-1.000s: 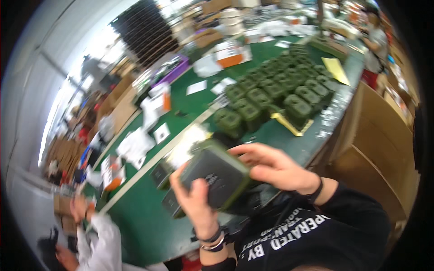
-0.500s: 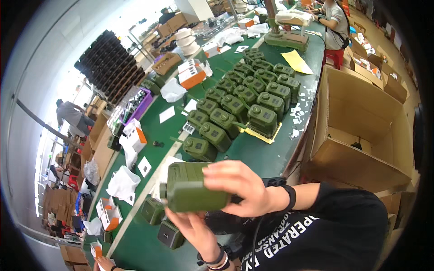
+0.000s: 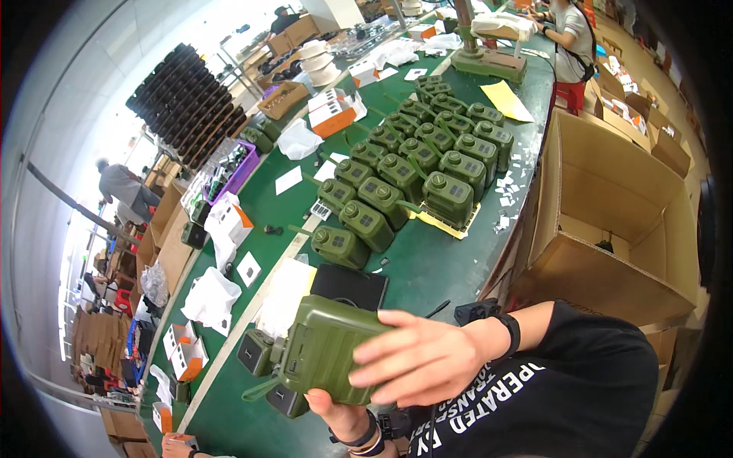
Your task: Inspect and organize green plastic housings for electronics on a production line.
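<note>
A green jerrycan-shaped device (image 3: 328, 347) is tilted in front of me, its side with small ports and a strap loop facing up. My left hand (image 3: 341, 418) grips it from below, thumb at its lower edge; the other fingers are hidden. My right hand (image 3: 420, 362) lies along its right side with fingers stretched out. Just beyond it, a black flat pad (image 3: 353, 285) and white sheets (image 3: 288, 294) rest on the green table (image 3: 252, 294). Another green device (image 3: 256, 353) shows behind its left side. Rows of similar devices (image 3: 401, 175) stand farther back.
To the right is a large open cardboard box (image 3: 611, 278). White scraps (image 3: 505, 200) lie along the table's right edge. Another person's hand (image 3: 177, 445) is at the lower left, near orange-white boxes (image 3: 185, 355). A green stand (image 3: 489, 65) and a seated person (image 3: 571, 38) are at the back.
The device has been turned, so its ported side and strap loop now show, and it sits slightly lower. My right hand has moved down and right along it, its fingers straighter.
</note>
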Action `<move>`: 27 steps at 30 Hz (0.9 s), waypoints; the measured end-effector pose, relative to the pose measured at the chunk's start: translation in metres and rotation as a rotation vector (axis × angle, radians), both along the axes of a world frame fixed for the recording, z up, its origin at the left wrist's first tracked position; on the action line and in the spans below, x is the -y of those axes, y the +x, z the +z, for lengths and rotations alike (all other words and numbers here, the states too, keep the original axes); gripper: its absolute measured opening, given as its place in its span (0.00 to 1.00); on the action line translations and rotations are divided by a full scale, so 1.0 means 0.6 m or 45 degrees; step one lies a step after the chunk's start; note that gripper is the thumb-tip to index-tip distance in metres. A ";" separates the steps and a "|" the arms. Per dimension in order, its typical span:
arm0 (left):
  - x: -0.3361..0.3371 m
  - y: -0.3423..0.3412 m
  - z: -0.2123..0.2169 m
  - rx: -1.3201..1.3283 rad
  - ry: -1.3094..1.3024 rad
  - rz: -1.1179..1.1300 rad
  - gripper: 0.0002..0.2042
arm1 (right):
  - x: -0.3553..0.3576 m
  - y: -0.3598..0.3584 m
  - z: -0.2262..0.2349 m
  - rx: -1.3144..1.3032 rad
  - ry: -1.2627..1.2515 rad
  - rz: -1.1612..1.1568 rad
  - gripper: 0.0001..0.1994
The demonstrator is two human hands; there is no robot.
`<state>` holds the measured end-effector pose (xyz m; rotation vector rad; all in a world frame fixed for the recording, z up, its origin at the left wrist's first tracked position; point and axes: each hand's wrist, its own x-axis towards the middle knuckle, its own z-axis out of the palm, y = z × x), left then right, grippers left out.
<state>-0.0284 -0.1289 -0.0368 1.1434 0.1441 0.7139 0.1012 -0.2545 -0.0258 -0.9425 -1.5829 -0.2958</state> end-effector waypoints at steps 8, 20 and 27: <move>-0.045 0.028 0.038 0.373 -1.530 -0.934 0.30 | -0.018 0.020 0.025 -0.397 -0.329 -0.140 0.37; -0.043 0.034 0.047 0.326 -1.641 -0.860 0.26 | -0.033 0.023 0.016 -0.485 -0.396 -0.150 0.39; -0.050 0.039 0.063 -0.213 -0.209 -0.084 0.29 | -0.033 0.035 0.018 -0.089 -0.294 -0.403 0.39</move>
